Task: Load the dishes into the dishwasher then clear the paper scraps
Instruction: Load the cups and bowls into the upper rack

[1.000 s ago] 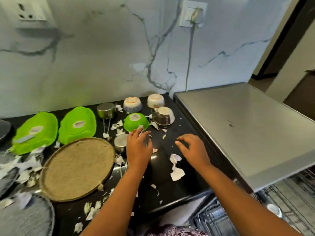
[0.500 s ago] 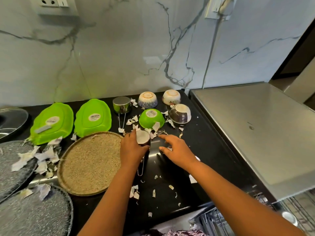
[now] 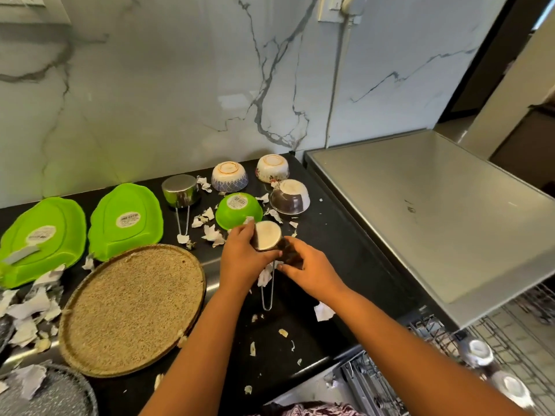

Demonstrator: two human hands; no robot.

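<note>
My left hand (image 3: 243, 259) grips a small steel measuring cup (image 3: 266, 239) with a wire handle (image 3: 267, 292), lifted just above the black counter (image 3: 324, 259). My right hand (image 3: 306, 268) touches the cup's right side with curled fingers. Behind it sit a green bowl (image 3: 238, 209), a dark bowl (image 3: 289, 199), two patterned bowls (image 3: 229, 176) (image 3: 272, 168) and a second steel cup (image 3: 180, 190), all upside down. White paper scraps (image 3: 210, 232) litter the counter. The dishwasher rack (image 3: 432, 334) shows at lower right.
Two green leaf-shaped plates (image 3: 126, 219) (image 3: 42, 238) lie at left, a round woven tray (image 3: 132, 307) in front of them, grey speckled plates (image 3: 60, 391) at the lower left corner. The dishwasher's steel top (image 3: 429, 217) stands to the right of the counter.
My left hand has lifted the steel cup from beside the woven tray and tilted it. My right hand has moved in from the scraps to touch the cup.
</note>
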